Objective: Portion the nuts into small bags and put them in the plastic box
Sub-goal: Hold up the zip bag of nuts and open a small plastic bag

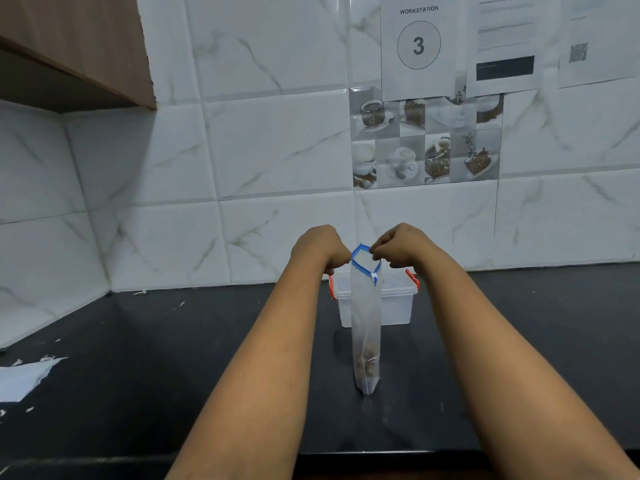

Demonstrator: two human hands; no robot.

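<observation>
Black counter [138,341], bag [365,323] (nuts at bottom) upright below left hand [320,249] and right hand [398,245], each grip pinching its blue rim.

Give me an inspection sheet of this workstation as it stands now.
Surface: black countertop, pale scraps scattered at its left.
Job's things: zip bag with blue seal, mouth open, upright, nuts at its bottom; lidded plastic box with red clips behind it.
Clutter: torn white paper at left edge.
Grippers: left hand and right hand each pinch the bag's rim.
Cables: nothing seen.
Surroundings: marble-look tiled wall, workstation 3 sign, wooden cabinet.
</observation>
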